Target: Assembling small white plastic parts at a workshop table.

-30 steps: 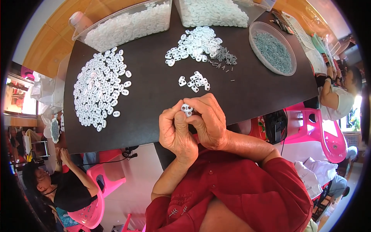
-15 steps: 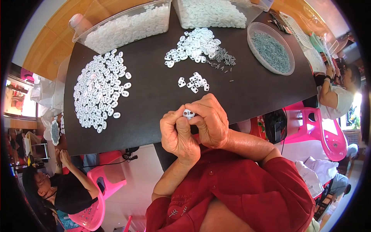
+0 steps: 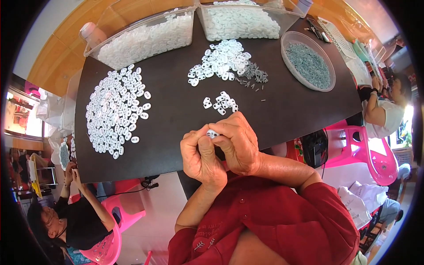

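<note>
Both hands [image 3: 199, 158] pinch smooth, rounded wht plastic pc [image 3: 213, 133] w/ holes

Red shirt [image 3: 274, 221], L chest: small pale lettering [image 3: 208, 230], approx. two lines, tilted + partly blurred, hard to read in full; two leaf-like marks [image 3: 205, 243] just below, same pale colour. Other txt/nos. illegible.

Left hand [image 3: 201, 157] and right hand [image 3: 239, 143] pinch close together.
</note>
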A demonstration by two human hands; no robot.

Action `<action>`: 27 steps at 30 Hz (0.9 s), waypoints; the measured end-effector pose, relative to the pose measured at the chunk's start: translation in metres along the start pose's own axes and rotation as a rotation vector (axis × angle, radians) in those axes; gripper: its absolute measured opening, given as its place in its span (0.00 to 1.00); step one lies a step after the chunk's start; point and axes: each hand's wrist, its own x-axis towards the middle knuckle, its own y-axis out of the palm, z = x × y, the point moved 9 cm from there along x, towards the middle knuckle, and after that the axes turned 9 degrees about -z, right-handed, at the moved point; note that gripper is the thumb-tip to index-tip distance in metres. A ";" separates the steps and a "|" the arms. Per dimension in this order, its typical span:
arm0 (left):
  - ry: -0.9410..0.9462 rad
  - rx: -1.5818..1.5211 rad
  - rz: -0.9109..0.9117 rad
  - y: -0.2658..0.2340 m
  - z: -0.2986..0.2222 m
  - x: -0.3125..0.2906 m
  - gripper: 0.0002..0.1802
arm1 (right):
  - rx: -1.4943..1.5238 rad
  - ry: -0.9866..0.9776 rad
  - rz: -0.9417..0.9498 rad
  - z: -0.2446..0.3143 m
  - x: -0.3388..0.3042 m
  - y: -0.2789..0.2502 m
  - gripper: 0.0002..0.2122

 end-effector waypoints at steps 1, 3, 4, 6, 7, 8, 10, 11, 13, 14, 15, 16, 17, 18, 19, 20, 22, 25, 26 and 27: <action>-0.062 -0.042 0.007 -0.001 0.004 0.000 0.09 | 0.019 0.014 0.021 -0.001 0.000 -0.001 0.11; -0.089 -0.067 0.007 -0.002 0.008 0.000 0.09 | 0.040 0.032 0.040 -0.001 -0.001 0.000 0.12; -0.117 -0.098 0.007 -0.002 0.010 0.000 0.09 | 0.029 0.054 0.039 -0.001 -0.001 0.000 0.13; -0.139 -0.109 -0.005 -0.002 0.009 0.000 0.09 | 0.016 0.078 0.037 -0.001 -0.001 -0.002 0.14; -0.157 -0.121 -0.020 -0.003 0.010 0.001 0.10 | 0.034 0.102 0.037 -0.003 0.000 -0.002 0.14; -0.156 -0.120 -0.019 -0.002 0.010 0.001 0.10 | 0.051 0.125 0.037 -0.005 0.001 -0.002 0.14; -0.195 -0.116 -0.006 -0.001 0.011 -0.001 0.12 | 0.058 0.158 0.033 -0.007 0.002 -0.004 0.14; -0.196 -0.117 -0.006 0.000 0.010 0.000 0.12 | 0.064 0.191 0.029 -0.010 0.002 -0.005 0.14; -0.191 -0.063 0.004 0.001 0.010 0.001 0.13 | 0.058 0.191 0.033 -0.012 0.002 -0.005 0.14; -0.190 -0.063 0.004 0.001 0.010 0.002 0.13 | 0.053 0.192 0.037 -0.013 0.001 -0.004 0.13; -0.185 -0.049 0.022 0.001 0.009 0.002 0.13 | 0.054 0.190 0.037 -0.014 0.002 -0.004 0.13; -0.181 -0.035 0.041 0.001 0.008 0.002 0.13 | 0.053 0.191 0.042 -0.014 0.002 -0.004 0.13; -0.182 -0.037 0.043 0.002 0.007 0.002 0.13 | 0.052 0.192 0.047 -0.013 0.002 -0.005 0.13; -0.187 -0.037 0.053 0.003 0.006 0.001 0.12 | 0.049 0.191 0.047 -0.012 0.002 -0.006 0.13; -0.190 -0.036 0.060 0.004 0.006 0.001 0.12 | 0.042 0.194 0.060 -0.013 0.002 -0.006 0.13; -0.188 -0.036 0.059 0.003 0.006 0.002 0.12 | 0.034 0.197 0.074 -0.014 0.002 -0.006 0.13; -0.189 -0.001 0.106 0.004 0.006 0.001 0.12 | 0.037 0.193 0.074 -0.013 0.002 -0.006 0.13; -0.095 -0.007 0.073 0.006 0.005 0.001 0.12 | 0.028 0.176 0.057 -0.011 0.000 -0.007 0.13; -0.096 -0.007 0.074 0.005 0.007 -0.001 0.12 | 0.018 0.164 0.040 -0.010 0.000 -0.007 0.13; -0.090 -0.012 0.077 0.005 0.007 -0.002 0.12 | 0.017 0.165 0.040 -0.010 -0.001 -0.007 0.13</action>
